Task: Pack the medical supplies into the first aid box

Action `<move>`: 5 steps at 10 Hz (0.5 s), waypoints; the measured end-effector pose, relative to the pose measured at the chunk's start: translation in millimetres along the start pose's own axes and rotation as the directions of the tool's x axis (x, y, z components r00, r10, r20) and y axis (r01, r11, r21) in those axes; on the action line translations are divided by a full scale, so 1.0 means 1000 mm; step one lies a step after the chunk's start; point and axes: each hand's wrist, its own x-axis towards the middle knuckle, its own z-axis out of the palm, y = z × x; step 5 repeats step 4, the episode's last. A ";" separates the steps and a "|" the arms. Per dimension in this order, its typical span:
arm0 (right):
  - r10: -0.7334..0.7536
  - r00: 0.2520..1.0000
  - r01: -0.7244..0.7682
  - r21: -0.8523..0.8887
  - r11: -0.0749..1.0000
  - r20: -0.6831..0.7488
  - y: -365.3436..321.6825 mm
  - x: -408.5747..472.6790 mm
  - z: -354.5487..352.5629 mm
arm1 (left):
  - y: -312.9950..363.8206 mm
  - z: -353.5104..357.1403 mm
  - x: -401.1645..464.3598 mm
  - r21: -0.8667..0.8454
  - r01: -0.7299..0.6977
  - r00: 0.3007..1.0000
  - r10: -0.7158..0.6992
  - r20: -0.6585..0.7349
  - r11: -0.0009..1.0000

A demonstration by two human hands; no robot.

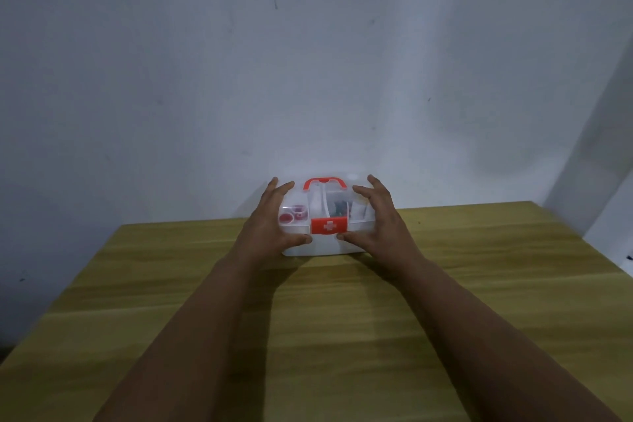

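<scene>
A clear plastic first aid box (323, 247) with a red handle (325, 181) and a red latch (329, 226) bearing a white cross stands at the far edge of the wooden table, against the wall. Its lid is down. Red round items (291, 214) and dark small items (339, 207) show through the lid. My left hand (270, 219) lies on the box's left half, fingers spread over the lid and thumb on the front beside the latch. My right hand (380, 216) mirrors it on the right half, thumb under the latch.
The wooden table (325, 319) stretches from the box toward me, with its left edge (58, 301) and right edge (582, 250) both in view. A grey-white wall (308, 79) rises directly behind the box. No loose supplies lie on the tabletop.
</scene>
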 end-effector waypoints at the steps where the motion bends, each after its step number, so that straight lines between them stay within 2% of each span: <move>1: 0.019 1.000 -0.017 -0.080 0.997 0.022 -0.009 0.002 -0.003 | 0.005 -0.006 0.001 0.031 0.009 1.000 -0.010 0.028 0.999; 2: 0.085 0.982 -0.056 -0.172 0.983 0.168 -0.018 0.007 -0.017 | 0.014 -0.014 -0.002 0.146 0.045 0.989 -0.065 0.134 0.988; 3: 0.157 0.936 -0.095 -0.202 0.975 0.315 -0.021 0.010 -0.032 | 0.019 -0.017 -0.005 0.271 0.043 0.979 -0.096 0.182 0.961; 4: 0.055 0.994 -0.066 0.115 0.991 0.095 -0.046 0.006 -0.052 | 0.028 -0.011 -0.030 0.127 -0.045 0.999 0.043 0.017 0.991; 5: 0.055 0.994 -0.066 0.115 0.991 0.095 -0.046 0.006 -0.052 | 0.028 -0.011 -0.030 0.127 -0.045 0.999 0.043 0.017 0.991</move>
